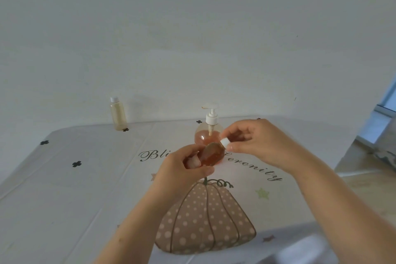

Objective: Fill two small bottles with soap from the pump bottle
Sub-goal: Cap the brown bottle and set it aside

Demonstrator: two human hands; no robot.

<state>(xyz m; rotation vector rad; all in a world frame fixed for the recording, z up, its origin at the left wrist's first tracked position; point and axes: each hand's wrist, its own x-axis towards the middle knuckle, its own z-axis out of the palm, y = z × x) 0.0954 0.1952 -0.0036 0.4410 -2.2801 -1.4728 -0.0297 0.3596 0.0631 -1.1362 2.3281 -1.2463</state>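
Left hand (182,169) grips small amber-filled bottle (212,154) tilted above the tablecloth (85,188), right hand (255,141) pinching its white cap (225,142); pump bottle (207,133) just behind, second capped bottle (117,114) far left.

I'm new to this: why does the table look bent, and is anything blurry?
Head view: the wide-angle lens bows the table; light is dim and even, shadows soft; the small bottle in the left hand and its cap pinched by the right hand look blurred.
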